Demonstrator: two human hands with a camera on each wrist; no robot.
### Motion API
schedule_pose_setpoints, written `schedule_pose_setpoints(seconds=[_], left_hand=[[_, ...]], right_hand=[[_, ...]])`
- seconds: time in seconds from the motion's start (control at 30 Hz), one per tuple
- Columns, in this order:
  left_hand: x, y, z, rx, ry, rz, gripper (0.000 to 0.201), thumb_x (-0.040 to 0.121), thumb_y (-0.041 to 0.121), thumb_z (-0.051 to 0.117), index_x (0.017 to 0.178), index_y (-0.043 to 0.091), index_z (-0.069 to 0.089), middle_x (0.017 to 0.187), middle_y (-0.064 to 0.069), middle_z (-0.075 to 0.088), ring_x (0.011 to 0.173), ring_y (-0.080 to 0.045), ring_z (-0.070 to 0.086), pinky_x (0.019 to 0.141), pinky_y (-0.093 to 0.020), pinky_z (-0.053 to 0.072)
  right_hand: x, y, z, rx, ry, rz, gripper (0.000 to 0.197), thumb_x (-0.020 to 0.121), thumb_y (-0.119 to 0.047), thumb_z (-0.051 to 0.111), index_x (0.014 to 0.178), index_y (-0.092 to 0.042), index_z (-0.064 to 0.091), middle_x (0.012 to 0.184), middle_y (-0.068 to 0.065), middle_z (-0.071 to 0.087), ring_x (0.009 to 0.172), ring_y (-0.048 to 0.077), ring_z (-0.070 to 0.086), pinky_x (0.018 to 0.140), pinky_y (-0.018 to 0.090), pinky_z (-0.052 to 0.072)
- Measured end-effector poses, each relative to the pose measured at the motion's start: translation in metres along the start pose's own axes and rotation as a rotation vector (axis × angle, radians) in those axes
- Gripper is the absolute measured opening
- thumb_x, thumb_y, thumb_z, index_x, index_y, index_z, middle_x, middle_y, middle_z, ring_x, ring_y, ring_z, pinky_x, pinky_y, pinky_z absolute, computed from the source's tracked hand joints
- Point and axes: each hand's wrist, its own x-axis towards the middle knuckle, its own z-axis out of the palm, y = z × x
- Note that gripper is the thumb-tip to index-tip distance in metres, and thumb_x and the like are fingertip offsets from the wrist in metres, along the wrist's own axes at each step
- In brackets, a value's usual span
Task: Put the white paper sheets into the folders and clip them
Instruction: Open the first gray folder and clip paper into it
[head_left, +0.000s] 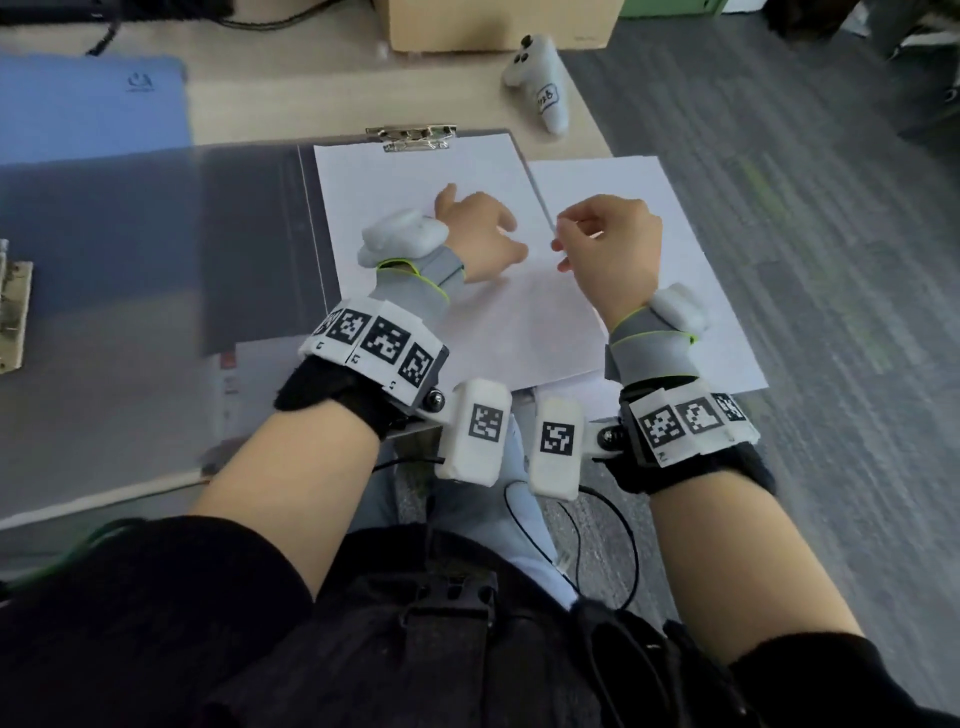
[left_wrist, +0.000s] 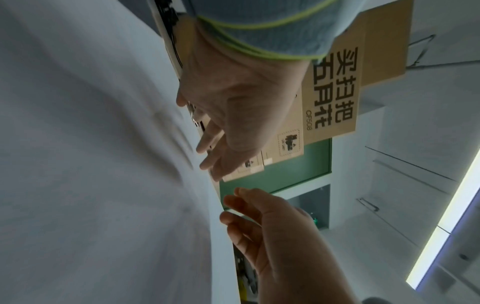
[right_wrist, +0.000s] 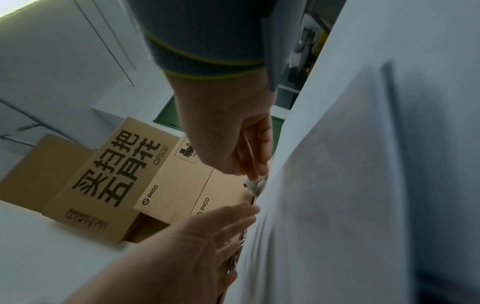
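Head view first, nearest to us: our left hand (head_left: 480, 234) lies on the top white paper sheet (head_left: 415, 187) with fingers spread and fairly straight, gripping nothing, and we judge it is there to pin the page flat so it cannot slide. Just beside it, our right hand (head_left: 610, 249) has its fingertips drawn together at the right edge of that sheet; it looks like a pinch on the page's edge, probably to square or peel it, though from the wrist views we cannot tell how much paper sits between the fingers. That sheet rests on the right half of the open grey plastic folder (head_left: 249, 234), which lies spread on the pale wooden desk (head_left: 291, 104), its top edge tucked at the silver metal clip (head_left: 410, 137). A second loose white sheet (head_left: 691, 260) lies under and to the right, overhanging the desk, presumably waiting its turn. Farther off sit a closed blue folder (head_left: 93, 104), a white handheld controller (head_left: 540, 88) and a brown cardboard box (head_left: 493, 26).
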Motion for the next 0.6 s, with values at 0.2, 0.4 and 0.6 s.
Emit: schedule_pose_setpoints(seconds=[0.2,0.4,0.6], left_hand=[[-0.015,0.034,0.034,-0.08,-0.111,0.207,0.036,0.086,0.029,0.059,0.12,0.022,0.062,0.132,-0.001,0.058,0.123,-0.02,0.052,0.104,-0.03,0.039],[-0.022,0.051,0.061,-0.112,-0.109,0.257,0.032,0.083,0.026,0.061,0.115,0.023,0.066,0.122,0.001,0.064,0.113,-0.02,0.058,0.1,-0.03,0.043],[-0.023,0.056,0.079,-0.156,-0.055,0.277,0.026,0.084,0.014,0.061,0.108,0.019,0.069,0.118,0.002,0.067,0.114,-0.015,0.059,0.099,-0.024,0.042]], right_hand=[[-0.016,0.043,-0.041,-0.282,0.179,0.096,0.027,0.084,-0.019,0.056,0.109,-0.017,0.067,0.118,0.0,0.063,0.12,0.021,0.048,0.082,0.03,0.042],[-0.022,0.075,-0.062,-0.55,0.172,0.257,0.056,0.081,-0.032,0.062,0.132,-0.013,0.048,0.147,0.005,0.037,0.144,0.025,0.017,0.112,0.045,0.024],[-0.029,0.092,-0.075,-0.503,0.065,0.364,0.072,0.077,-0.048,0.066,0.131,-0.005,0.045,0.149,0.01,0.032,0.137,0.031,0.026,0.108,0.049,0.032]])
